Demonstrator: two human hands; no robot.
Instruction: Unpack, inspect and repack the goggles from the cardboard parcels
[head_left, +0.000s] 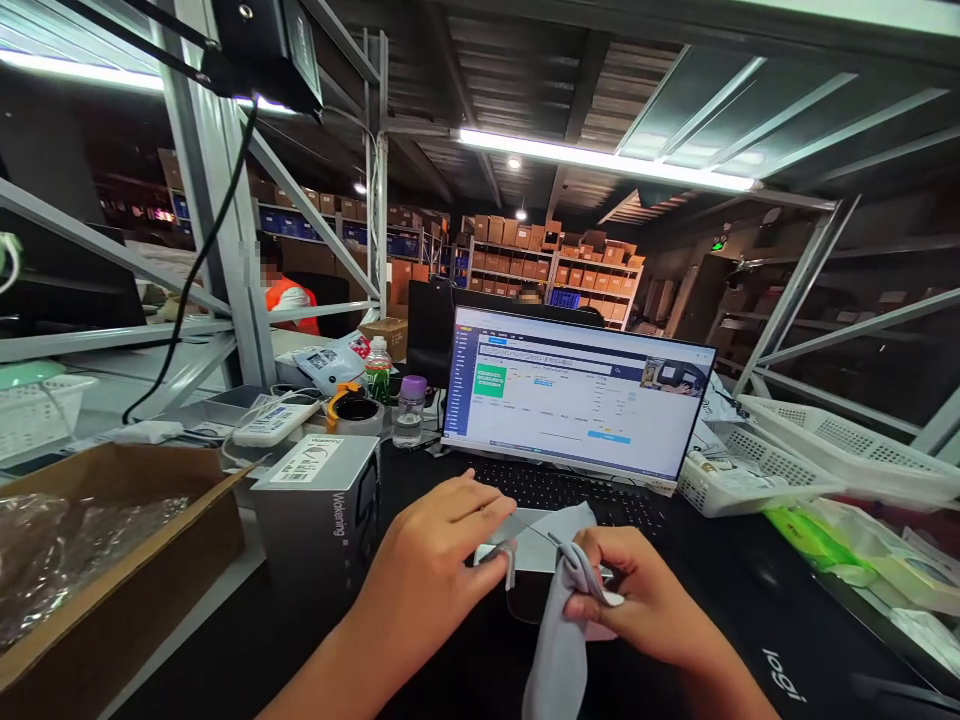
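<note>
With both hands pinching the grey cloth (pixel 559 600), the left hand (pixel 435 560) best pulls its edge taut against the right hand (pixel 637 600).

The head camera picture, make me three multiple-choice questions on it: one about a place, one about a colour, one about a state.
1. Where does the grey box stand?
A. on the laptop
B. between the cardboard box and the left hand
C. inside a white basket

2. What colour is the cap of the small clear bottle?
A. purple
B. red
C. black

3. What state is the laptop in?
A. closed
B. open, screen dark
C. open, screen lit

Key: 1 B, the cardboard box is on its left and the hand on its right. 2 A, the cap is purple. 3 C, the screen shows a bright window behind the right hand and its grey cloth.
</note>
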